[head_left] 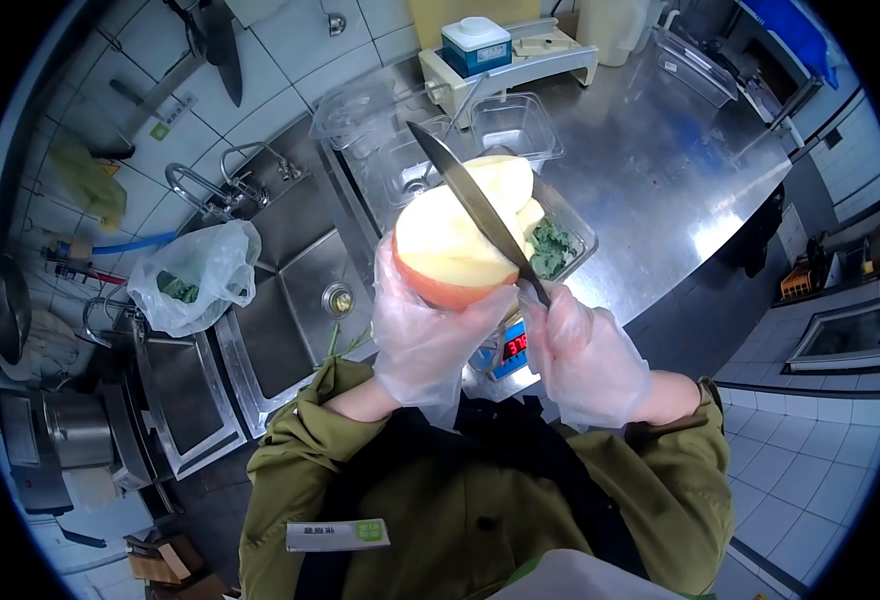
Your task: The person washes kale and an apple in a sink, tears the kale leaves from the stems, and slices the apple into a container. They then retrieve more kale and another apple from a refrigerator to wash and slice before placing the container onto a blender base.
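Observation:
My left hand [415, 345], in a clear plastic glove, is closed around a cut red-skinned apple [445, 245] with its pale flesh facing up. My right hand [582, 355], gloved the same way, grips the handle of a long knife [472, 200]. The blade lies across the apple's cut face, slanting to the upper left. Behind and below the apple is a clear container [582, 238] with green kale [552, 248] and pale pieces in it. A blue digital scale [510, 352] with red digits sits below, partly hidden by my hands.
To the left are steel sinks [295, 310] with a faucet [205, 195] and a plastic bag of greens [195, 280]. Clear tubs [515, 125] stand at the back of the steel counter [660, 190], near a white stand [560, 60] bearing a blue-and-white box [476, 48].

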Motion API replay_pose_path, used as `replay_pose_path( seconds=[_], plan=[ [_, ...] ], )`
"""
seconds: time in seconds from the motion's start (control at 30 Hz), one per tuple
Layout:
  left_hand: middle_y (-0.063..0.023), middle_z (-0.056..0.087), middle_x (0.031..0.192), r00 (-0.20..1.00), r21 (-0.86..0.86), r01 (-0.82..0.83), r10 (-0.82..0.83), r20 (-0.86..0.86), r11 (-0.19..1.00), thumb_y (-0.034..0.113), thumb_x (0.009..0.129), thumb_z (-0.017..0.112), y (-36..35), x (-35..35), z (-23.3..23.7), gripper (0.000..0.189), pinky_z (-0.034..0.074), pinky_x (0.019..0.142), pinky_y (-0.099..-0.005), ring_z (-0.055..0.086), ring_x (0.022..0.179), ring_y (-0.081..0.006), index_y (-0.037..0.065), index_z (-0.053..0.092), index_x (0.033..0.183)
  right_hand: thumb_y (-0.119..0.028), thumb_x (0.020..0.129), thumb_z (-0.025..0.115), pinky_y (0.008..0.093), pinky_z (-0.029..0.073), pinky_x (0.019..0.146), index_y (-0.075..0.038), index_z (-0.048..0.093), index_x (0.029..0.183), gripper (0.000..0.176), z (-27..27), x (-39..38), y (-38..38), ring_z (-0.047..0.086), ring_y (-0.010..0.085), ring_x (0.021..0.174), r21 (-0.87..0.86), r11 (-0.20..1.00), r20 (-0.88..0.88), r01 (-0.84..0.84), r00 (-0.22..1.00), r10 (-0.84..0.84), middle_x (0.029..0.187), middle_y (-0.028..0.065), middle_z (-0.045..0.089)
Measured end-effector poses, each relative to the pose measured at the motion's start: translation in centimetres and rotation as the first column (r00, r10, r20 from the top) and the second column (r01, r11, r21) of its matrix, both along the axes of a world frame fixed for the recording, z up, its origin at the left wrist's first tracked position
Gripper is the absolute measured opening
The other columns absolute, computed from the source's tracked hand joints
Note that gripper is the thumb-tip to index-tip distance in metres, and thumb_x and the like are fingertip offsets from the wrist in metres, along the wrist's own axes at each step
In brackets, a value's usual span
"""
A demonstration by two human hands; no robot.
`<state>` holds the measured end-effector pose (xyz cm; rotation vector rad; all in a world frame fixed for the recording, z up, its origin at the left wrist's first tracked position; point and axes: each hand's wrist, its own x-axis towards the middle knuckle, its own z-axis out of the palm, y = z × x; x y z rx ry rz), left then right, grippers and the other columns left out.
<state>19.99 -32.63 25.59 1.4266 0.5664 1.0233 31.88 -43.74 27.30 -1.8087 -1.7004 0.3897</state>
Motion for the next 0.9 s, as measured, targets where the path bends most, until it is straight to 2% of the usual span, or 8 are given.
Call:
replay_pose_path(
  seconds=[0.13, 0.23, 0.37, 0.47, 0.57, 0.7, 0.77, 0.9],
  plan=[
    [-0.0121, 0.053, 0.113, 0.994, -0.064, 0.098, -0.100, -0.040, 0.993, 0.006, 0.066, 0.076, 0.3, -0.5, 2.1, 0.072, 0.047, 0.086, -0.0282, 0.056, 0.101, -0.0151, -0.004, 0.032, 0.122, -0.006, 0.083, 0.051, 0.0403, 0.049, 0.043, 0.008, 0.045, 0.100, 0.023, 0.9, 0.8, -0.2, 0.059, 0.0327, 0.049, -0.038, 0.999, 0.024, -0.025, 0.999, 0.026, 0.069, 0.0193, 0.058],
    [-0.0119, 0.053, 0.114, 0.963, 0.031, 0.089, -0.078, -0.258, 0.996, 0.009, 0.066, 0.076, 1.4, -0.6, 2.2, 0.072, 0.047, 0.086, -0.0270, 0.057, 0.100, -0.0142, -0.004, 0.033, 0.123, -0.004, 0.081, 0.051, 0.0392, 0.048, 0.042, 0.010, 0.045, 0.101, 0.025, 0.5, 0.7, 0.0, 0.057, 0.0319, 0.047, 0.017, 0.999, 0.114, -0.031, 0.993, 0.029, 0.069, 0.0191, 0.056],
    [-0.0124, 0.057, 0.109, 0.983, -0.228, 0.124, -0.151, -0.103, 0.966, 0.003, 0.072, 0.059, 1.3, -0.3, 2.0, 0.051, 0.046, 0.088, -0.0313, 0.058, 0.097, -0.0172, -0.005, 0.041, 0.118, -0.003, 0.080, 0.050, 0.0391, 0.048, 0.041, 0.012, 0.044, 0.104, 0.028, -0.7, 0.2, 1.0, 0.055, 0.0316, 0.045, 0.198, 0.979, 0.217, -0.039, 0.976, -0.005, 0.069, 0.0187, 0.054],
    [-0.0119, 0.057, 0.107, 0.979, -0.417, 0.202, -0.185, 0.080, 0.886, 0.002, 0.068, 0.066, 1.1, -0.3, 2.8, 0.057, 0.047, 0.087, -0.0311, 0.058, 0.097, -0.0164, -0.005, 0.040, 0.118, -0.003, 0.080, 0.050, 0.0395, 0.047, 0.040, 0.011, 0.044, 0.102, 0.026, -1.4, 0.2, 1.4, 0.055, 0.0315, 0.045, 0.235, 0.971, 0.197, -0.043, 0.980, -0.004, 0.068, 0.0190, 0.054],
    [-0.0110, 0.057, 0.108, 0.962, 0.171, -0.003, 0.050, -0.268, 0.985, 0.001, 0.063, 0.073, 0.7, -0.3, 2.5, 0.064, 0.047, 0.086, -0.0302, 0.058, 0.097, -0.0157, -0.003, 0.040, 0.118, -0.003, 0.081, 0.049, 0.0398, 0.047, 0.040, 0.009, 0.045, 0.096, 0.020, -0.6, 0.4, 1.8, 0.055, 0.0320, 0.046, 0.182, 0.983, 0.117, -0.039, 0.993, 0.018, 0.067, 0.0193, 0.054],
    [-0.0112, 0.057, 0.109, 0.972, -0.080, 0.106, -0.120, -0.203, 0.991, 0.006, 0.066, 0.076, 1.4, -0.5, 2.3, 0.071, 0.048, 0.086, -0.0282, 0.059, 0.098, -0.0146, -0.006, 0.030, 0.119, -0.004, 0.081, 0.049, 0.0396, 0.047, 0.040, 0.006, 0.044, 0.089, 0.014, -0.7, 0.3, 1.9, 0.056, 0.0326, 0.047, -0.018, 0.999, -0.076, -0.036, 0.997, 0.035, 0.064, 0.0194, 0.054],
    [-0.0106, 0.058, 0.108, 0.973, -0.170, 0.153, -0.179, -0.146, 0.973, 0.006, 0.065, 0.077, 1.7, -0.9, 2.4, 0.071, 0.048, 0.086, -0.0277, 0.059, 0.097, -0.0139, -0.006, 0.031, 0.119, -0.004, 0.082, 0.048, 0.0393, 0.047, 0.041, 0.005, 0.044, 0.089, 0.012, -0.5, 0.6, 1.9, 0.056, 0.0332, 0.047, -0.027, 0.996, 0.023, -0.079, 0.997, 0.080, 0.062, 0.0192, 0.054],
    [-0.0094, 0.058, 0.107, 0.924, 0.048, 0.166, -0.138, -0.356, 0.985, 0.006, 0.066, 0.077, 2.5, -1.5, 2.0, 0.069, 0.048, 0.084, -0.0260, 0.059, 0.095, -0.0125, -0.005, 0.034, 0.118, -0.004, 0.085, 0.048, 0.0388, 0.047, 0.042, 0.005, 0.044, 0.091, 0.011, -1.0, 1.1, 1.9, 0.056, 0.0341, 0.046, 0.077, 0.981, -0.014, -0.175, 0.984, 0.177, 0.060, 0.0186, 0.054]
  ],
)
